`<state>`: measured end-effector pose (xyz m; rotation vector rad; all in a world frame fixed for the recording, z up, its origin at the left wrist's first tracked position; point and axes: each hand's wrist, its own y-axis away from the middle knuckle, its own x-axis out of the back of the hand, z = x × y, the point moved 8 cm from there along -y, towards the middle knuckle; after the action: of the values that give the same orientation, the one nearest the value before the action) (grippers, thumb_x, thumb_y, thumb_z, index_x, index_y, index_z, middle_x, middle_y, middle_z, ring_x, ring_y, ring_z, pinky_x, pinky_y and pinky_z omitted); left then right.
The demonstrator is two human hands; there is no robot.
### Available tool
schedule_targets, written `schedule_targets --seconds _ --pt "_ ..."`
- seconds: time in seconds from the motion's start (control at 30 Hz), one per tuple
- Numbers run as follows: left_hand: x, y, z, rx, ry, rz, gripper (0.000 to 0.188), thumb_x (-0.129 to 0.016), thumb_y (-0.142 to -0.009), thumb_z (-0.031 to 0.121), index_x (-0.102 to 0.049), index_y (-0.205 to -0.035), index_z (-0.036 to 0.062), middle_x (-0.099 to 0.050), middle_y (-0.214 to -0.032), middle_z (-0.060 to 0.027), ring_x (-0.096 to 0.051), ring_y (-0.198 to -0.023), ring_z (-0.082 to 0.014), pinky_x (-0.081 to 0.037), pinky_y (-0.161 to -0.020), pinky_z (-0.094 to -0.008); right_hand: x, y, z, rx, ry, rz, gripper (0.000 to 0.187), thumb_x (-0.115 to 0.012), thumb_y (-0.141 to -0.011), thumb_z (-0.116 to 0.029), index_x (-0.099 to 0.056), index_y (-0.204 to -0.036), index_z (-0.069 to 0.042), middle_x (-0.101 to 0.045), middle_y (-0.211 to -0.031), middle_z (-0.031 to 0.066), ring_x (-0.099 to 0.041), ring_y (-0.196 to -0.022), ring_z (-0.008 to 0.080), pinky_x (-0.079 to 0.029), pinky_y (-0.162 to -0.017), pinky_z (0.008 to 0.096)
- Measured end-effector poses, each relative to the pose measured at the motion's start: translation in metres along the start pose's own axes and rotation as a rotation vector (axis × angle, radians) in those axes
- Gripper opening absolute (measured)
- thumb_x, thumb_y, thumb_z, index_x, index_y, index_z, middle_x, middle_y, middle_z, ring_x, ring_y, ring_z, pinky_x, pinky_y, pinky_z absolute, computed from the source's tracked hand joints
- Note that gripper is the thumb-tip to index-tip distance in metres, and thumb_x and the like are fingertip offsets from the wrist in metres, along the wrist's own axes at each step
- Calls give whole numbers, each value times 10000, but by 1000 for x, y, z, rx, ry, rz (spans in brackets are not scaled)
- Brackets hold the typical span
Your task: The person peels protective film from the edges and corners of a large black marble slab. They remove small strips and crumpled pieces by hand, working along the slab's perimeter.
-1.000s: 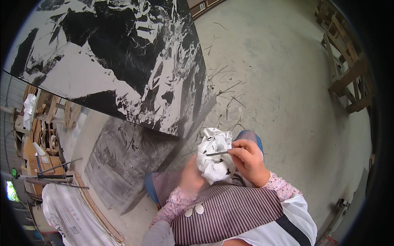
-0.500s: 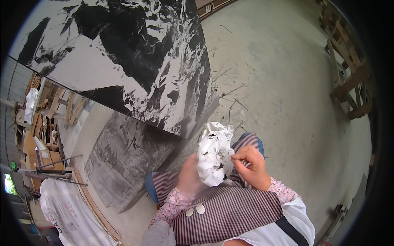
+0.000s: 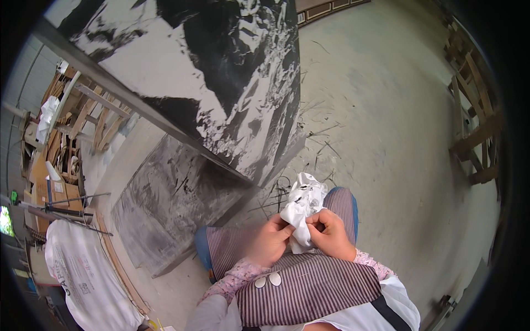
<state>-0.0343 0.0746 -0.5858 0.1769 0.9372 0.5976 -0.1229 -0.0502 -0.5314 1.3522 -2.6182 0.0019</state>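
Observation:
Above my lap, a crumpled white cloth (image 3: 305, 199) with black smudges hangs between my two hands. My left hand (image 3: 271, 238) pinches its lower left edge between thumb and fingers. On the other side, my right hand (image 3: 329, 234) grips the cloth's lower right part, fingers curled in. The cloth's upper end bunches beyond my fingers. Ahead and to the left stands a large block-like piece with a black-and-white patterned top (image 3: 165, 71). Below it sits a grey, smeared low slab (image 3: 171, 204). My striped apron (image 3: 309, 287) covers my lap.
Thin black strips (image 3: 326, 140) litter the concrete floor (image 3: 386, 110) beside the patterned piece. Wooden pallets (image 3: 477, 127) stand at the right. To the left are a white sack (image 3: 88, 276), a cardboard box (image 3: 61, 190) and stacked scrap wood (image 3: 63, 138).
My left hand has come from the cloth's left side to its lower edge, near my right hand. The cloth looks narrower and more gathered. The view has shifted, moving the patterned piece rightward.

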Motion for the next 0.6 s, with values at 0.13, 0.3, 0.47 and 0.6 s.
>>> schedule_targets --seconds 0.13,0.3,0.47,0.6 --pt "4 -2 0 39 -143 84 303 -631 -1033 53 -607 -1322 -33 -680 -1260 -112 -673 -1129 -192 -548 -990 -342 -4 2 8 -24 103 -47 106 -774 -889 -72 -700 -898 4 -635 -842 77 -638 -694 138 -516 -623 276" --pt "14 1 -1 61 -200 161 296 -657 -1029 99 -637 -1278 -60 -709 -1197 -106 -693 -1046 -171 -559 -923 -309 -8 4 22 -96 20 -106 124 -775 -901 -84 -696 -920 10 -633 -852 43 -627 -719 94 -515 -636 258" --pt "34 20 -2 78 -122 236 317 -654 -1020 85 -622 -1291 -76 -706 -1203 -113 -687 -1052 -173 -547 -941 -308 -23 9 28 -157 -62 -260 128 -775 -922 -80 -693 -946 15 -648 -868 14 -613 -728 50 -507 -634 225" --pt "52 48 11 43 -254 281 331 -643 -1011 73 -614 -1302 -81 -708 -1216 -126 -683 -1073 -184 -531 -970 -317 -49 15 41 -207 -245 -398 112 -787 -919 -62 -703 -962 -2 -670 -847 -15 -581 -718 19 -484 -622 199"
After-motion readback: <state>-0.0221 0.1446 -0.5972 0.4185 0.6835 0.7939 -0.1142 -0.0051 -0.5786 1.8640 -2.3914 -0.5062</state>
